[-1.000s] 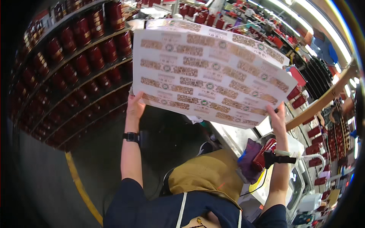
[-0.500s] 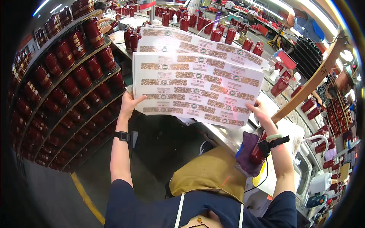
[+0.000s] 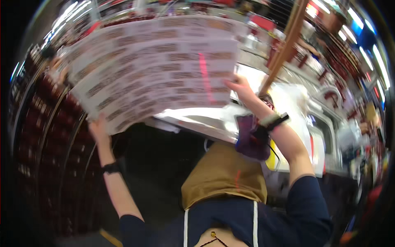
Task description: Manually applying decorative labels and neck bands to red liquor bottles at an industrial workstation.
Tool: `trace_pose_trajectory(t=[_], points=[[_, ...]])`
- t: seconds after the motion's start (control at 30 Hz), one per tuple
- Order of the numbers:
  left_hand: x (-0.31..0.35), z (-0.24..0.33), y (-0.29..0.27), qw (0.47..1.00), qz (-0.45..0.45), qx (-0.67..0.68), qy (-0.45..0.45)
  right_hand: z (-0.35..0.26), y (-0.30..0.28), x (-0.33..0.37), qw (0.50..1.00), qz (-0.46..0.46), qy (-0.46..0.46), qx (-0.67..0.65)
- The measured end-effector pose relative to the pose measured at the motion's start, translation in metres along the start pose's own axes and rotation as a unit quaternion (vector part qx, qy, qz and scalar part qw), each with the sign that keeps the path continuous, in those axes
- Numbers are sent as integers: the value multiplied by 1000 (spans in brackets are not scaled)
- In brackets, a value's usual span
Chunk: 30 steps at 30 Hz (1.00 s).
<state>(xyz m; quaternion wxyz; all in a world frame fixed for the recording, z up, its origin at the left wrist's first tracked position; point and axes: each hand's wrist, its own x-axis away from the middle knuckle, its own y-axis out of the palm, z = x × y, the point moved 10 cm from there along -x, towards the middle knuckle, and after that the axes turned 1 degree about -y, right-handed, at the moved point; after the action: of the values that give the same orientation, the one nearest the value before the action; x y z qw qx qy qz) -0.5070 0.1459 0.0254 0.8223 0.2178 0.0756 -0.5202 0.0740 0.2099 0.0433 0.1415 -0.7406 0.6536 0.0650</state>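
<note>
Stretched between both hands is a stack of large white printed sheets [image 3: 164,74], covered in rows of gold-brown patterned bands and blurred by motion. My left hand [image 3: 98,127] is closed on the lower left corner. My right hand [image 3: 242,89] pinches the right edge with the thumb in front. At least two sheets show, the rear one standing above the front one. A pink-red light streak crosses the right part. Under my right forearm lies a purple cloth [image 3: 252,138], against a dark red object mostly hidden by the arm.
Shelves of dark red bottles [image 3: 37,136] rise at the left. A bright worktable [image 3: 201,121] runs behind and right of the sheets, with a metal sink [image 3: 323,119] and a slanting wooden post [image 3: 284,51]. A person's arm [image 3: 308,47] shows at the far right.
The view has turned to the right. The sheets have swung left and up in the picture and now tilt, with the left end lower. Both hands keep their hold.
</note>
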Motion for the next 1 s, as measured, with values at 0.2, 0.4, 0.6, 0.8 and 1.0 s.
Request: trace_pose_trajectory(t=[0.2,0.4,0.6,0.8,1.0], points=[[-22,18,14,988,-109,-97,58,27,7,-2,998,-43,35,-36],[-15,-20,-6,992,-111,-55,-39,0,32,25,989,-124,17,81],[3,28,17,990,-31,-134,11,-13,43,33,997,-77,22,2],[47,110,81,995,-75,-63,23,-89,49,66,990,-48,72,-114],[107,155,162,989,-151,-2,-5,-136,40,122,980,4,51,-191]])
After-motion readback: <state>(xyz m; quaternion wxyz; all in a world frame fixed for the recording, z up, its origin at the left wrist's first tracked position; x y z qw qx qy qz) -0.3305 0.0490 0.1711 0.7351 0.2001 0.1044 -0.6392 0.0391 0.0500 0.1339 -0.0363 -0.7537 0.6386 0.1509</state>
